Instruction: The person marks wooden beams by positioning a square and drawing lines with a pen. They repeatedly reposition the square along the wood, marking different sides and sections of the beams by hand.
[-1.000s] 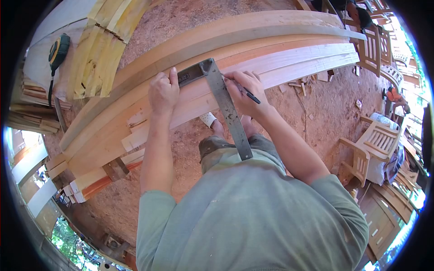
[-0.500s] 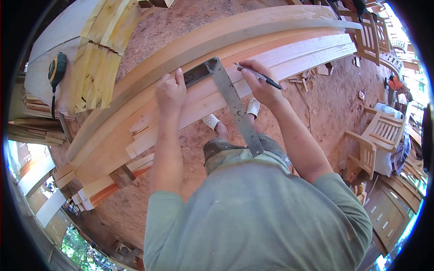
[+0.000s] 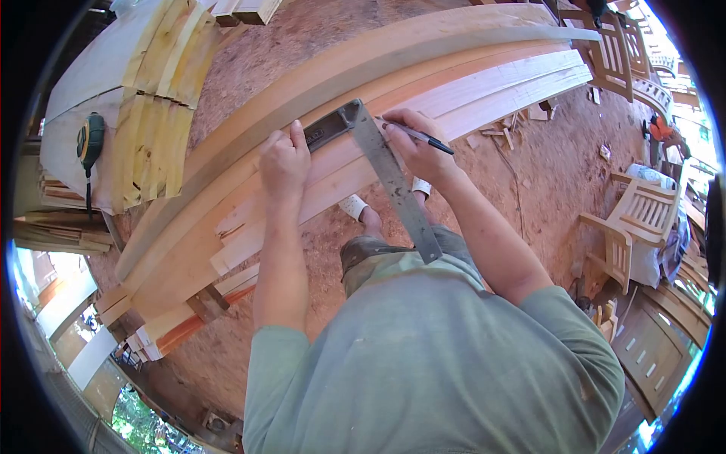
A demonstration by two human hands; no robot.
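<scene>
My left hand [image 3: 285, 163] is closed on the stock end of a metal try square [image 3: 395, 185], thumb pointing up. The square's stock lies along pale wooden boards [image 3: 333, 163], and its long blade crosses them toward my body, its end overlapping my shirt hem in this view. In my right hand [image 3: 423, 155] is a pen [image 3: 420, 137], its dark end pointing right. The pen's writing end is close to the blade's right edge, near the corner of the square, and my fingers partly hide it.
A thick curved plank [image 3: 363, 64] lies behind the boards. On stacked timber [image 3: 155, 144] at left sits a tape measure [image 3: 90, 144]. Wooden chairs [image 3: 631, 219] stand at right. Wood scraps [image 3: 508, 136] and a cord [image 3: 520, 189] lie on the dirt floor.
My right hand has moved left with the pen, bringing it up to the blade's edge. My left hand and the square stay almost in place while the view shifts slightly.
</scene>
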